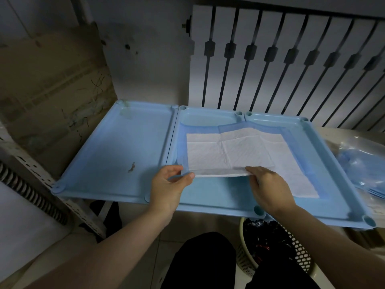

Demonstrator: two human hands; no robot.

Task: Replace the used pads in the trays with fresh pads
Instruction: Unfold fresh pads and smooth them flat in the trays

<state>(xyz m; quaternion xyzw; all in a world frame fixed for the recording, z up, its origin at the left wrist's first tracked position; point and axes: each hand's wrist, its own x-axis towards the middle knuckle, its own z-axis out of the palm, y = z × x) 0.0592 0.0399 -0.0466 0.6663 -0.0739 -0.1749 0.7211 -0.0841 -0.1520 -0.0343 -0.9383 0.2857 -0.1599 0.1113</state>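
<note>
Three light blue trays lie side by side in front of me. The left tray (108, 147) holds no pad and has a small brown speck on its floor. A white pad with a blue border (210, 155) is partly unfolded over the middle tray (208, 116). A second pad (295, 174) lies flat across the right tray (333, 163). My left hand (168, 188) pinches the near left corner of the partly unfolded pad. My right hand (268, 188) grips that pad's near edge further right.
A clear bag of folded blue pads (362, 163) lies to the right of the trays. A perforated basket with a dark liner (277, 243) stands below the right tray. A white slatted gate (291, 59) is behind, cardboard (52, 80) at the left.
</note>
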